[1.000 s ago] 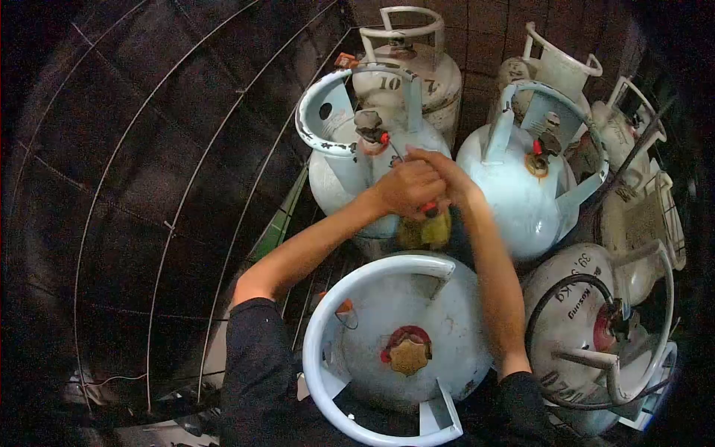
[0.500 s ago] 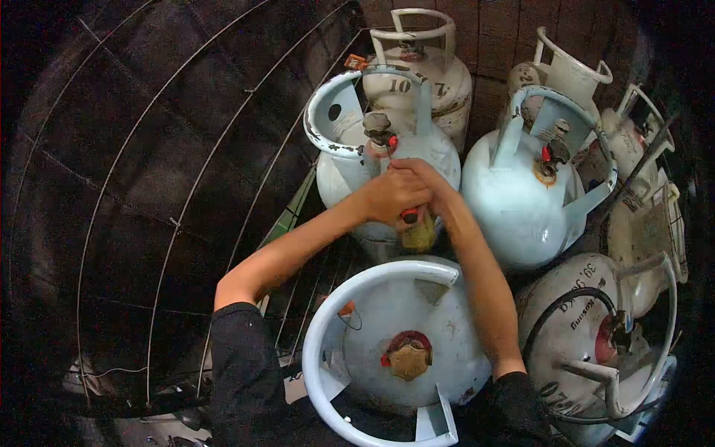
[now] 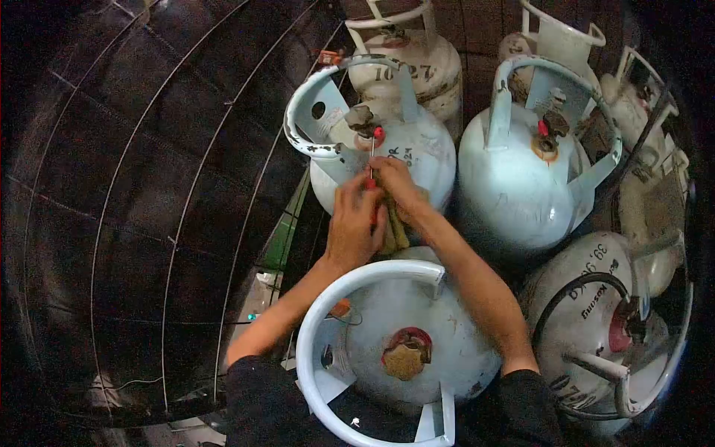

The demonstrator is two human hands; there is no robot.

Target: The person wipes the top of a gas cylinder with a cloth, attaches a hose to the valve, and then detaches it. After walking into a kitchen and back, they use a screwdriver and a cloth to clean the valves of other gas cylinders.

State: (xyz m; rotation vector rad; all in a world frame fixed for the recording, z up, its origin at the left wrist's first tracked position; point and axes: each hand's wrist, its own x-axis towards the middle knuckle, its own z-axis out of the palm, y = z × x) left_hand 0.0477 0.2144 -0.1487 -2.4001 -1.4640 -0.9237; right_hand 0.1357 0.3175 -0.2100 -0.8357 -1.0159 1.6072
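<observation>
A screwdriver [image 3: 372, 213] with a red handle and thin metal shaft points up at the red fitting [image 3: 378, 132] on the valve of a pale blue gas cylinder [image 3: 432, 160]. My left hand [image 3: 353, 229], slightly blurred, is closed round the handle. Higher up, my right hand [image 3: 396, 182] pinches the shaft below the valve. A yellowish cloth [image 3: 396, 235] hangs under my right hand. The cylinder's chipped collar [image 3: 294, 123] curves round behind the valve. Closer to me stands another blue cylinder [image 3: 465, 335] with a brass-coloured valve cap [image 3: 406, 361].
To the right is a third pale blue cylinder [image 3: 514, 197]. A grey cylinder [image 3: 551, 298] with a black hose [image 3: 547, 309] stands at lower right. Whitish cylinders [image 3: 439, 71] line the back. Curved metal wires [image 3: 160, 298] of a cage run along the left.
My left hand has moved down and left from beside my right hand, uncovering the red handle. The right hand has shifted slightly left and down. The whole view has tilted a little.
</observation>
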